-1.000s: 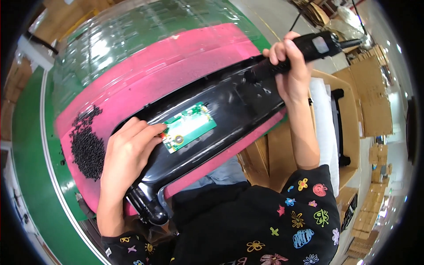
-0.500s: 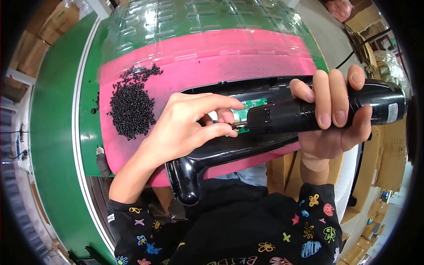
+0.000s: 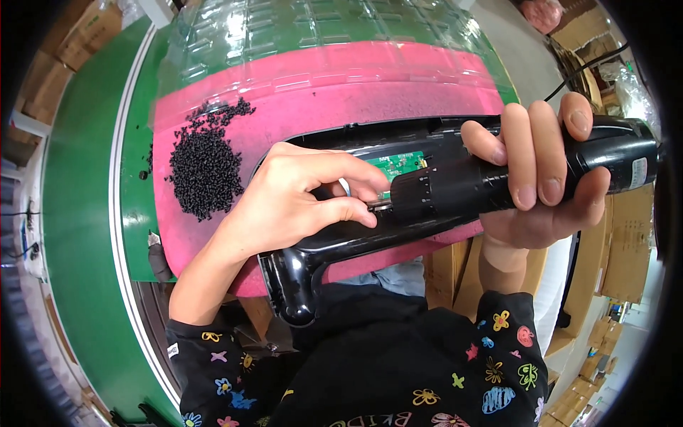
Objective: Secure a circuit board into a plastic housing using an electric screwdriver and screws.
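Observation:
My right hand (image 3: 533, 167) is wrapped around a black electric screwdriver (image 3: 455, 188), which lies nearly level and points left. At its nose, the thumb and fingers of my left hand (image 3: 306, 196) pinch the short metal bit (image 3: 380, 205). A screw at its end, if there is one, is hidden by my fingertips. Beneath both hands is a long glossy black plastic housing (image 3: 341, 249) with a rounded stub at its near left end. A green circuit board (image 3: 402, 164) sits inside the housing, partly covered by the screwdriver and my left fingers.
A pile of small black screws (image 3: 203, 171) lies left on the pink mat (image 3: 370, 92). A clear plastic tray (image 3: 320, 35) spans the far side. A small dark tool (image 3: 158, 257) rests by the mat's left edge. Cardboard boxes (image 3: 629, 249) stand at right.
The screwdriver's nose and my left fingers have shifted slightly left and nearer to me, while its rear end has risen a little. My left hand still pinches at the bit.

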`<state>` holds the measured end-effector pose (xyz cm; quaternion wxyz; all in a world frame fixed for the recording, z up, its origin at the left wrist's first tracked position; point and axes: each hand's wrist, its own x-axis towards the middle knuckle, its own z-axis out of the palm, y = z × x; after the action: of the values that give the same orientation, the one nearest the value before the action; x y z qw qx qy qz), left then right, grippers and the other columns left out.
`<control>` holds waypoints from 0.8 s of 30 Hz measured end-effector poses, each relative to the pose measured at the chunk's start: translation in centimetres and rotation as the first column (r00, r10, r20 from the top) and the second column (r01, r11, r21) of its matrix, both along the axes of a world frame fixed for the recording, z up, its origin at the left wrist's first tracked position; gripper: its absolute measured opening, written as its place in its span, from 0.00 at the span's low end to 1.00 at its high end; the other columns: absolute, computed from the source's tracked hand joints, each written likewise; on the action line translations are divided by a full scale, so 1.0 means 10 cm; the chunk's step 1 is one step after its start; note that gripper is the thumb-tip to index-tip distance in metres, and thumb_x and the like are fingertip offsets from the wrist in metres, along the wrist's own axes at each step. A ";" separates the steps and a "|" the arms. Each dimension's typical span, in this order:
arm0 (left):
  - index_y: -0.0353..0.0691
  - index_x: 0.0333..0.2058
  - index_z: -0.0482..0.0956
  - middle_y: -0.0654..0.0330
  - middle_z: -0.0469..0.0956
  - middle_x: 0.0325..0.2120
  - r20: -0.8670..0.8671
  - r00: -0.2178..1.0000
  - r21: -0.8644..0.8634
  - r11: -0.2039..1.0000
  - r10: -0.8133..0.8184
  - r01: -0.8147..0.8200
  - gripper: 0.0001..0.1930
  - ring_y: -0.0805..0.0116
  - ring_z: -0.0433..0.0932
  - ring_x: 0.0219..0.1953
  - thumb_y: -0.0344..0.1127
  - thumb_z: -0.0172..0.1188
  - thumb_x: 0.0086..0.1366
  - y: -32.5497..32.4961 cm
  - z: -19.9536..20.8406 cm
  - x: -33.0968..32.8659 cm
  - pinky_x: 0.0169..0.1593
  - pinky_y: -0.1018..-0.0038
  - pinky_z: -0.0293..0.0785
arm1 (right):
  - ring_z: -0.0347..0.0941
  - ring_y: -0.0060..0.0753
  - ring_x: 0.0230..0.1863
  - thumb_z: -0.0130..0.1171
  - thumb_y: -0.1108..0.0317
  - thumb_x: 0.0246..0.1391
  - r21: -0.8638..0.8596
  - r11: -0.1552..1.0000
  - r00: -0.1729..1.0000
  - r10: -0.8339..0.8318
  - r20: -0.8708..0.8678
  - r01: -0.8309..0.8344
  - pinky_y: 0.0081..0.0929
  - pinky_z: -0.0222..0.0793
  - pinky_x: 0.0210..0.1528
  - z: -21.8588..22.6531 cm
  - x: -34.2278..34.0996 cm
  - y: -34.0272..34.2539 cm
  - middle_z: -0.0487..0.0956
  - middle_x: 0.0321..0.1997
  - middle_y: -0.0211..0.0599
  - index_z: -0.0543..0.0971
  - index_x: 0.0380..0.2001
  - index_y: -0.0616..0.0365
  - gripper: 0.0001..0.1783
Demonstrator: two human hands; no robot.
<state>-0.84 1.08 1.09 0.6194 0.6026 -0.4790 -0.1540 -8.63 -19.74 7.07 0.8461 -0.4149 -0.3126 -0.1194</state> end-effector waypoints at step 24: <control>0.34 0.32 0.76 0.53 0.78 0.22 0.446 0.702 -0.004 0.786 0.555 -0.619 0.04 0.58 0.80 0.25 0.19 0.57 0.59 0.04 -0.05 0.12 0.29 0.68 0.76 | 0.64 0.21 0.23 0.53 0.62 0.59 -0.512 0.765 0.884 -0.467 -0.023 0.391 0.34 0.76 0.47 -0.06 0.19 0.17 0.66 0.21 0.26 0.67 0.45 0.59 0.15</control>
<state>0.31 1.51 0.54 0.4708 0.7857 -0.3714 0.1518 -6.76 -18.08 6.45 0.6825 -0.6847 -0.1653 -0.1949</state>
